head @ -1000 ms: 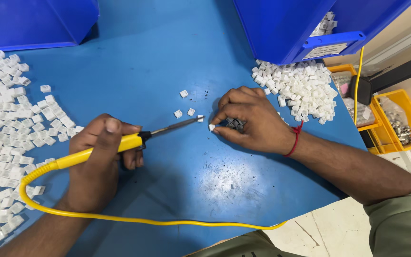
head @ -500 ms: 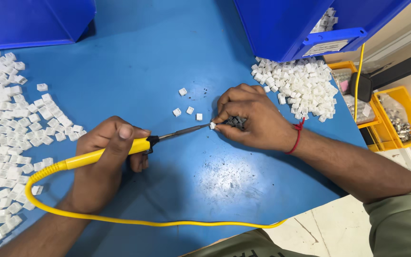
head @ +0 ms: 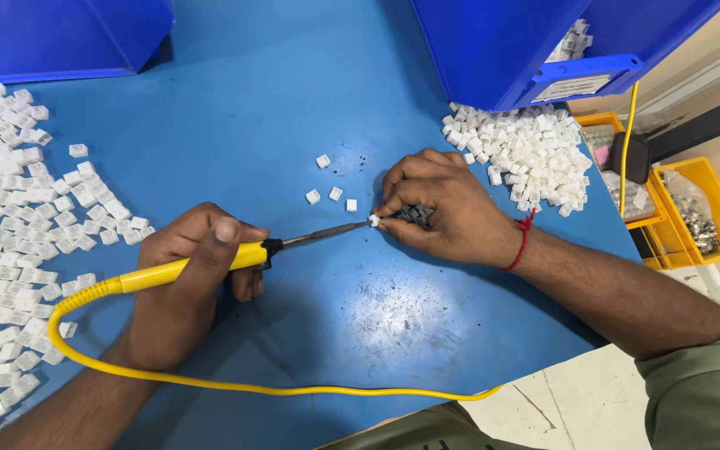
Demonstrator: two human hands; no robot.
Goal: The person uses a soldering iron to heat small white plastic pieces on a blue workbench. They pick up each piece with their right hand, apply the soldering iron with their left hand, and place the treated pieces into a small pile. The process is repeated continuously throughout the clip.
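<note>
My left hand (head: 183, 283) grips a yellow-handled soldering iron (head: 210, 260), its metal tip pointing right. The tip touches a small white plastic piece (head: 373, 220) pinched between the thumb and forefinger of my right hand (head: 447, 207). That hand rests on the blue table (head: 277, 108) and also cups several small dark parts (head: 417, 215) under its fingers. A red thread circles the right wrist. The iron's yellow cord (head: 235, 385) loops along the near edge.
Three loose white pieces (head: 331, 187) lie just left of my right hand. A broad spread of white pieces (head: 10, 225) covers the left side and a heap (head: 527, 154) sits at the right. Blue bins (head: 493, 42) stand behind; yellow trays (head: 693, 204) lie off the table's right.
The iron's tip has closed in on the white piece held by my right hand. Both hands have shifted only slightly.
</note>
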